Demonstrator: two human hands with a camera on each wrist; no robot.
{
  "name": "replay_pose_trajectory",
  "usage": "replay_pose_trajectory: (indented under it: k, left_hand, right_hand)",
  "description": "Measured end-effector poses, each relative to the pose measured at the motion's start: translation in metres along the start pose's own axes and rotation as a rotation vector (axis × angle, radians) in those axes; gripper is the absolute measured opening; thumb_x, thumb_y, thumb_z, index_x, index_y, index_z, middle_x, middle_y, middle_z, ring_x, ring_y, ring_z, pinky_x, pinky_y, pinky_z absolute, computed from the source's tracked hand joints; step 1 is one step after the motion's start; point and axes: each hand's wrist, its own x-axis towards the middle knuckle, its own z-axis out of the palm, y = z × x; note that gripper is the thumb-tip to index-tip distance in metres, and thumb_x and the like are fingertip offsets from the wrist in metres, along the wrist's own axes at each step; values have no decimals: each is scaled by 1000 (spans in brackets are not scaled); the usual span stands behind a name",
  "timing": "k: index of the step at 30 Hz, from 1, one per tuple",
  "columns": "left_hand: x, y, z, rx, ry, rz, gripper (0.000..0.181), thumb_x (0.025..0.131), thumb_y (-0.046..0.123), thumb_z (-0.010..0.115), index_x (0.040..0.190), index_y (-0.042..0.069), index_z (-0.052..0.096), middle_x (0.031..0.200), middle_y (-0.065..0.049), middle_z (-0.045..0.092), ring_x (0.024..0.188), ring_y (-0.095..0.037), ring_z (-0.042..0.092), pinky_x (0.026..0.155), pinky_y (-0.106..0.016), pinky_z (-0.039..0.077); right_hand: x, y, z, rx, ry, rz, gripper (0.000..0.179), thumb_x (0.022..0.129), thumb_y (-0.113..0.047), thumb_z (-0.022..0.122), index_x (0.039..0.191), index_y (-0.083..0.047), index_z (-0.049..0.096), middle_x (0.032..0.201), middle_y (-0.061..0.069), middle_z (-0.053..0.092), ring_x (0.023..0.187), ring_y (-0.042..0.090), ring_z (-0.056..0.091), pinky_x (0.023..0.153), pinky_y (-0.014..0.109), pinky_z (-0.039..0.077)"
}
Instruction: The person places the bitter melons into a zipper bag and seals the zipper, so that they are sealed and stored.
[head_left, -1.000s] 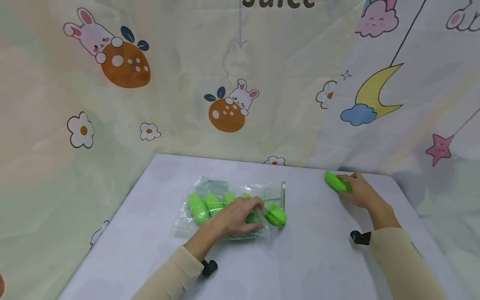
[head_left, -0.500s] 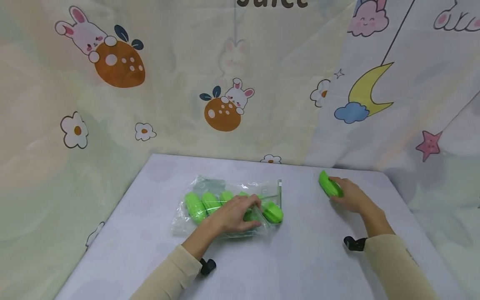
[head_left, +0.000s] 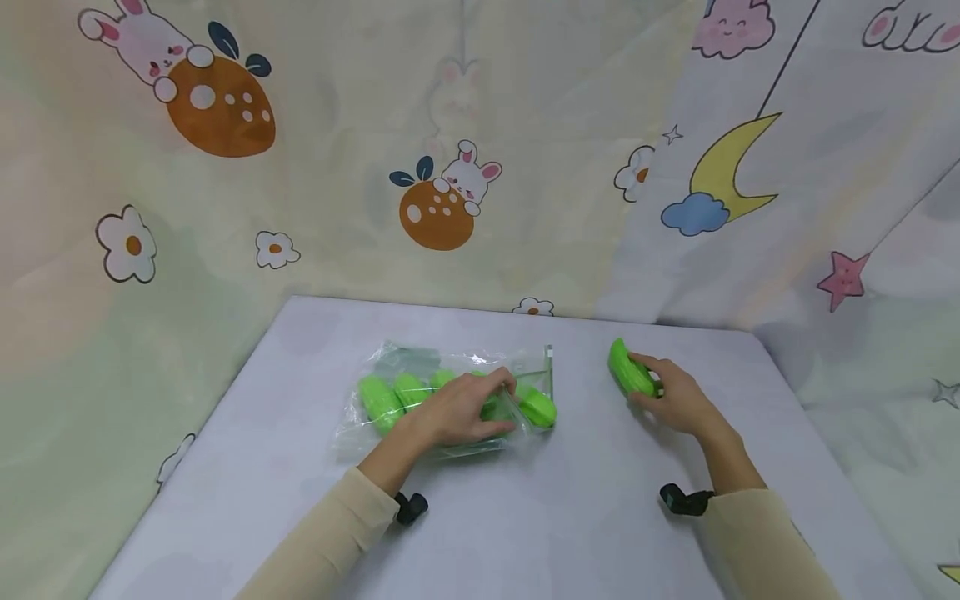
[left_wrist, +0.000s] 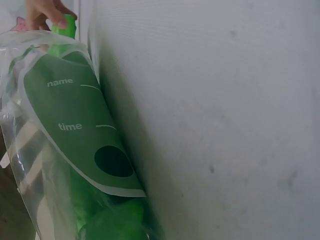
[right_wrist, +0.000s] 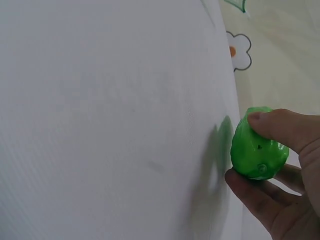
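A clear zip bag (head_left: pixel 405 367) with a green label (left_wrist: pixel 75 120) lies on the white table (head_left: pixel 570 500) and holds several green toy cucumbers (head_left: pixel 378 402). My left hand (head_left: pixel 465 408) rests on the bag and pinches its plastic near the open right end, where one cucumber (head_left: pixel 537 407) lies at the mouth. To the right, my right hand (head_left: pixel 663 396) grips a loose green cucumber (head_left: pixel 628 373) just above the table. The right wrist view shows thumb and fingers curled round that green cucumber (right_wrist: pixel 257 149).
A cartoon-print cloth (head_left: pixel 450 150) with rabbits, a moon and stars hangs behind the table and drapes off its right side. Small black straps (head_left: pixel 411 505) sit at both wrists. The table's back edge runs close behind the bag.
My right hand has carried the loose cucumber leftward from the far right corner toward the bag. The left hand has stayed on the bag.
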Motion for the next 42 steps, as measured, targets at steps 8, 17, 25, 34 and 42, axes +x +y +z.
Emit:
replay_pose_trajectory:
  k: [8,17,25,34,42]
  left_hand:
    - [7,5,0,0,27,35,47,93,39,77,129,25,50,121,9,69,93,-9,63,89,-32,53]
    - [-3,3,-3,4,71,59,53,93,37,77,134,18,51,137,6,66,103,-14,66,94,-37,53]
    - [-3,5,-4,30,85,61,52,93,37,77,134,18,51,128,6,68,92,-14,63,86,-36,53]
    - [-3,6,-5,17,93,60,50,93,36,77,133,18,52,126,5,67,105,-13,65,95,-35,53]
    - [-2,8,-8,12,115,62,44,92,34,79,127,21,54,121,7,68,107,-12,66,98,-35,52]
  right_hand:
    - [-2,-8,4,60,36,-40,72,93,-19,78,154,-6,42,131,30,53,112,51,61,87,55,57]
    - [-2,-29,19,113,82,-96,72,89,-16,82,152,-10,47,131,26,56,112,49,62,85,50,59]
    - [-3,-44,21,104,89,-113,72,90,-16,81,152,-10,47,131,23,56,110,44,64,84,47,60]
    - [-5,-54,23,146,70,-132,69,92,-26,80,152,-13,49,131,20,56,112,41,65,84,43,61]
    - [-13,-60,31,187,61,-174,69,90,-25,82,151,-16,50,130,14,58,109,35,66,82,34,61]
